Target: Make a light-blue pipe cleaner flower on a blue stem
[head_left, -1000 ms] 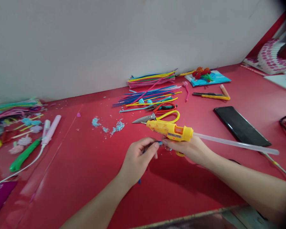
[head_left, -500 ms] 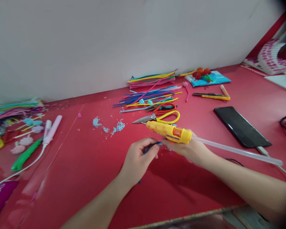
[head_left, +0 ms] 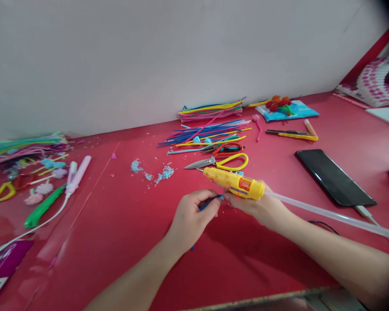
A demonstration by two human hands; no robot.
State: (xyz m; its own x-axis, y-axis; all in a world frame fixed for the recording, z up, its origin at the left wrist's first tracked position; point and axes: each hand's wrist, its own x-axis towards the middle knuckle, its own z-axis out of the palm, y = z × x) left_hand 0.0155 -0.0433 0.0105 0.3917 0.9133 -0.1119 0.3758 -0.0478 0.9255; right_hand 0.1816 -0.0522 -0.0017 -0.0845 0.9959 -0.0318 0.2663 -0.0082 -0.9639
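Note:
My left hand point(head_left: 192, 218) is closed in a pinch on a blue pipe cleaner point(head_left: 210, 201), whose tip shows between thumb and forefinger. Its lower end pokes out beneath the wrist. My right hand point(head_left: 256, 207) is wrapped round a yellow hot glue gun point(head_left: 235, 182) with its nozzle toward the left. A long clear glue stick point(head_left: 327, 214) juts from the gun's back. The fingertips of both hands meet or nearly meet at the pipe cleaner's tip; whether the right fingers touch it I cannot tell. Yellow-handled scissors point(head_left: 231, 161) lie just beyond the gun.
Light blue fluff clippings point(head_left: 164, 172) lie left of the scissors. Behind are pliers point(head_left: 227, 148), loose pipe cleaners point(head_left: 201, 134) and a bundle point(head_left: 210, 111). A black phone point(head_left: 335, 177) sits at right. A pink hair-straightener-like tool point(head_left: 79, 175) and a green-handled tool point(head_left: 43, 207) lie at left.
The whole view has shifted slightly, so things appear a little further right and lower. Both hands keep their hold and their place relative to each other.

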